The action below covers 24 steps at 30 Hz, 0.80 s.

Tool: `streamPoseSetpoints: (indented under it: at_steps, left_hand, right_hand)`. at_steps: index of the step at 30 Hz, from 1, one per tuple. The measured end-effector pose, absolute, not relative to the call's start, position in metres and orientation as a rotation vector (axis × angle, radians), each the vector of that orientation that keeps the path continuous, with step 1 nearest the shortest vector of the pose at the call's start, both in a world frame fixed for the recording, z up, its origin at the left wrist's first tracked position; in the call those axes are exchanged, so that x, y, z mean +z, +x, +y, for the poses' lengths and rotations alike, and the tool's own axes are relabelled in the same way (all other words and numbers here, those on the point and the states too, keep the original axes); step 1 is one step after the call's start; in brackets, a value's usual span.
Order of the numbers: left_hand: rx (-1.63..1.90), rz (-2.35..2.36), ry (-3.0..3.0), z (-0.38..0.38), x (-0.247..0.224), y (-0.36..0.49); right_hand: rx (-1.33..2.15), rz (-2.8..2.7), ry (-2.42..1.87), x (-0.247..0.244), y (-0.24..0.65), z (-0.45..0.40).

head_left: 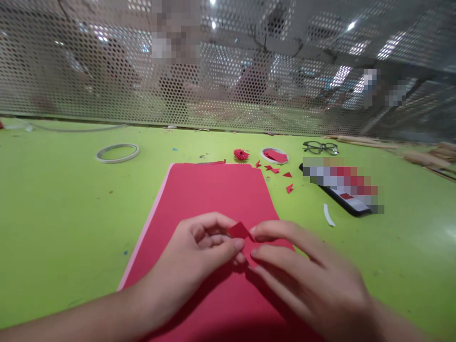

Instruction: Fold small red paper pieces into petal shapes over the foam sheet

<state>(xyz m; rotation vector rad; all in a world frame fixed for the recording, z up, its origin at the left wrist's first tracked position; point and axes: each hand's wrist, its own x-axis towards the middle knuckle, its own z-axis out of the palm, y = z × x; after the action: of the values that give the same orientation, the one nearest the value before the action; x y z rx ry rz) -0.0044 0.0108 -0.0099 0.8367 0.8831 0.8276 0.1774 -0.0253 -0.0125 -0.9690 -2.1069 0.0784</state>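
Observation:
A small folded piece of red paper [239,230] is held between both hands above a stack of large red paper sheets [213,190]. My left hand [206,247] pinches it between thumb and fingers from the left. From the right, the fingers of my right hand [302,266] close on its edge; that hand is slightly blurred. Beyond the stack sits a round red pleated paper piece [241,154]. Several small folded red paper triangles [287,175] lie scattered at the stack's far right corner.
On the green table [64,213] a white tape ring [117,153] lies far left. Another ring [262,154] encloses red paper pieces [276,156]. Eyeglasses [320,147], a phone [351,202] and a white paper strip [328,215] lie right. A perforated metal screen [124,90] closes off the back.

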Motion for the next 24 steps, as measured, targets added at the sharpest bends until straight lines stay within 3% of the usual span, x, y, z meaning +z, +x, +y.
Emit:
streamPoseSetpoints:
  at_steps: [9, 17, 24]
  left_hand:
    - [0.806, 0.947, 0.901, 0.009, -0.01, -0.005]
    - [0.806, 0.905, 0.903, 0.009, -0.01, -0.005]
    - [0.794, 0.962, 0.927, 0.008, -0.009, -0.003]
  right_hand:
    - [0.323, -1.888, -1.018, -0.012, 0.17, -0.025]
    - [1.055, -1.252, -1.219, -0.023, 0.161, -0.026]
    - [1.186, -1.08, -1.352, -0.019, 0.159, -0.028]
